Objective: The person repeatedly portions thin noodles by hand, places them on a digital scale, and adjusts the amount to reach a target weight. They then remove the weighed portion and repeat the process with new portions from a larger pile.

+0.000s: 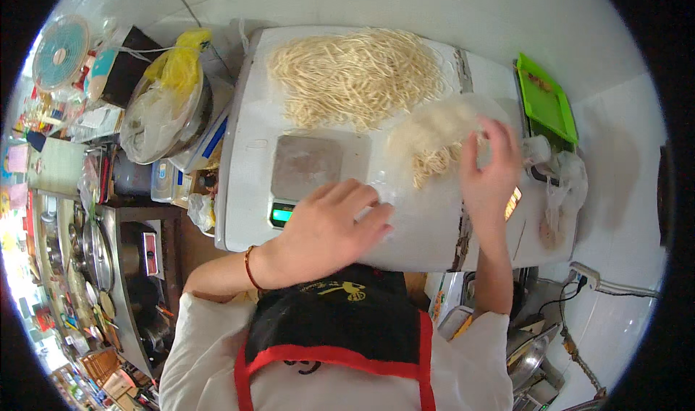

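Observation:
A large heap of fresh noodles point(358, 77) lies across the far part of the white tabletop point(412, 232). A smaller bunch of noodles point(437, 161) sits nearer, partly in or under a blurred translucent plastic bag point(445, 120); I cannot tell which. My right hand point(491, 167) is at the right edge of this bunch, thumb and fingers apart; whether it touches the bag is unclear. My left hand point(339, 224) hovers in front of the digital kitchen scale point(307, 167), fingers spread and holding nothing. The bare scale plate shows, and the hand hides part of its lit display.
A green plastic tray point(548, 104) stands at the table's right, with a crumpled clear bag point(567, 183) nearby. Left of the table is a metal bowl point(198, 112) holding plastic bags. A phone-like lit object point(512, 203) lies beside my right wrist. A wall bounds the far side.

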`<state>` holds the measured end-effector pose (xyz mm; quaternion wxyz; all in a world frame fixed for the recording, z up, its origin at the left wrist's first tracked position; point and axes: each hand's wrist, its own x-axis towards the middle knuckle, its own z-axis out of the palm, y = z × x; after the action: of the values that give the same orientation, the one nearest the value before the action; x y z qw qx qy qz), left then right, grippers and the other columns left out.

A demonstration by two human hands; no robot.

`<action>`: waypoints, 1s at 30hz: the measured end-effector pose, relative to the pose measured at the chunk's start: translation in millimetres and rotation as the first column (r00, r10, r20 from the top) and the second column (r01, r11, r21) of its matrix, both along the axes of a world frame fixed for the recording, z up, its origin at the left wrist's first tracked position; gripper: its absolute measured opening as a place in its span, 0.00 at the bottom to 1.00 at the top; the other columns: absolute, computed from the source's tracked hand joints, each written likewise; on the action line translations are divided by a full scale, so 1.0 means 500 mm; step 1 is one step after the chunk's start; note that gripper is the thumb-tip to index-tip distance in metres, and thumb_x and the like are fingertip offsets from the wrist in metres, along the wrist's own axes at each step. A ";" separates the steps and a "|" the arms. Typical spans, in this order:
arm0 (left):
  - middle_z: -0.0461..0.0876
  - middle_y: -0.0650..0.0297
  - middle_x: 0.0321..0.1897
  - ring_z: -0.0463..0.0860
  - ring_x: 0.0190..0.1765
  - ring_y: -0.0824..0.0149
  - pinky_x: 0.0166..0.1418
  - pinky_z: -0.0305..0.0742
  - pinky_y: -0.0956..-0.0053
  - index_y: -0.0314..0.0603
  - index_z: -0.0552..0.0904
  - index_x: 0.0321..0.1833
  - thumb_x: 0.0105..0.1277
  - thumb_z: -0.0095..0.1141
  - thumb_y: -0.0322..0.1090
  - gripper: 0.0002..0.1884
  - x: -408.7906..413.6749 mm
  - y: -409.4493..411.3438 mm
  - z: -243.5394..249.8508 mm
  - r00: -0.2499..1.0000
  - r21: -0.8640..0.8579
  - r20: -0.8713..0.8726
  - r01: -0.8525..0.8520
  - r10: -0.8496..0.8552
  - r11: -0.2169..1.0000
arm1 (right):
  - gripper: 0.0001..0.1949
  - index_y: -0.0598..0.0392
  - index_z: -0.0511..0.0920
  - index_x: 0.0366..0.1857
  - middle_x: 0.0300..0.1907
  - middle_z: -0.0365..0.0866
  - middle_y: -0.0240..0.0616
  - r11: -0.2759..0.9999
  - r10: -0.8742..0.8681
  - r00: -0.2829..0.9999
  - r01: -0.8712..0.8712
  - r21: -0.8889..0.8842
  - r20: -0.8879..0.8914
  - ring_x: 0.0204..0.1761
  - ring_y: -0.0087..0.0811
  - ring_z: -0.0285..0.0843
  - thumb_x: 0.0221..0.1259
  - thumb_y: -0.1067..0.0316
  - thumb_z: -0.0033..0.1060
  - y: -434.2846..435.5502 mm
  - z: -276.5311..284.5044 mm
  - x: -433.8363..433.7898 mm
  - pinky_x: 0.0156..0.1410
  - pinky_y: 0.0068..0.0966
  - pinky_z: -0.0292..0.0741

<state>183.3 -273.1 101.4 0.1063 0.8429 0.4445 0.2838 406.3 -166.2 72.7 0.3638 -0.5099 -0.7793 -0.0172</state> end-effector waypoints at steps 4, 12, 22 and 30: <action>0.77 0.60 0.29 0.79 0.33 0.57 0.35 0.76 0.65 0.41 0.80 0.34 0.54 0.64 0.31 0.07 -0.102 -0.015 -0.060 0.990 -0.113 0.042 -0.126 0.131 0.986 | 0.08 0.56 0.83 0.38 0.33 0.81 0.41 0.836 0.343 0.830 -0.483 -0.259 -0.440 0.36 0.35 0.80 0.57 0.68 0.59 0.081 0.058 -0.197 0.41 0.27 0.75; 0.79 0.59 0.30 0.81 0.32 0.56 0.35 0.77 0.66 0.40 0.81 0.35 0.57 0.63 0.31 0.06 -0.247 -0.075 -0.122 0.931 -0.266 0.197 -0.250 0.306 0.931 | 0.18 0.59 0.84 0.29 0.28 0.83 0.47 0.817 0.184 0.981 -0.188 -0.545 -0.064 0.33 0.41 0.83 0.55 0.51 0.61 0.283 -0.207 -0.519 0.40 0.34 0.76; 0.79 0.58 0.30 0.81 0.35 0.55 0.38 0.76 0.65 0.39 0.80 0.35 0.58 0.62 0.31 0.06 -0.339 -0.045 -0.193 0.942 -0.320 0.176 -0.220 0.286 0.922 | 0.25 0.57 0.83 0.24 0.23 0.82 0.44 0.917 -0.319 0.912 0.366 -0.158 0.258 0.28 0.40 0.81 0.47 0.40 0.64 0.272 -0.251 -0.654 0.36 0.36 0.74; 0.77 0.57 0.30 0.79 0.33 0.53 0.37 0.75 0.61 0.39 0.78 0.35 0.57 0.61 0.31 0.07 -0.354 -0.008 -0.219 0.952 -0.289 0.246 -0.110 0.185 0.951 | 0.14 0.60 0.78 0.19 0.18 0.73 0.31 0.697 -0.093 0.947 -0.160 -0.699 -0.309 0.20 0.21 0.65 0.51 0.60 0.69 0.322 -0.177 -0.567 0.26 0.24 0.63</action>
<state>6.1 -277.3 -8.1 0.2589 0.7377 0.5230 0.3394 122.6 -5.1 -16.1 0.2584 -0.5922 -0.6635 0.3772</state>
